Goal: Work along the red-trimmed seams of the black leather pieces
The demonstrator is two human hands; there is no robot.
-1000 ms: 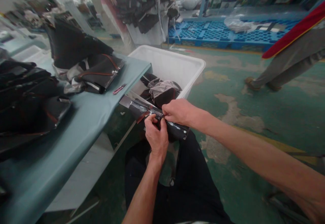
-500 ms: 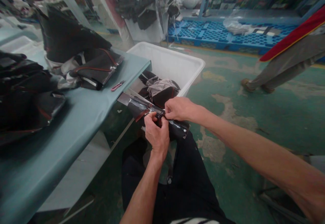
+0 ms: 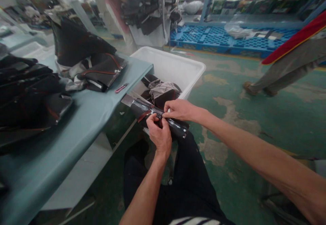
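A black fabric piece (image 3: 178, 127) with brown-red trim and shiny whitish strips along its top lies over a narrow flat grey bar (image 3: 127, 100) that sticks out from the table's corner. My left hand (image 3: 161, 134) is closed on the near side of the black piece, thumb and fingers pinching its edge. Close beside it, my right hand (image 3: 179, 110) pinches the same piece from the far side, fingers pressed together. Whatever small part lies between the fingertips is hidden. A small pink-handled snipper (image 3: 121, 88) rests on the blue-green table (image 3: 99, 109) near its corner.
Black pieces with brown piping (image 3: 102, 72) are heaped on the table, with another pile (image 3: 28, 99) at left. Behind the bar stands a white bin (image 3: 175, 60) holding black and grey pieces. Two people stand beyond, near a blue pallet (image 3: 203, 36) and a loaded rack.
The view has shifted slightly, so the table and heaps appear a little further right and lower. Both hands stay at the same spot on the black piece, with small finger movements.
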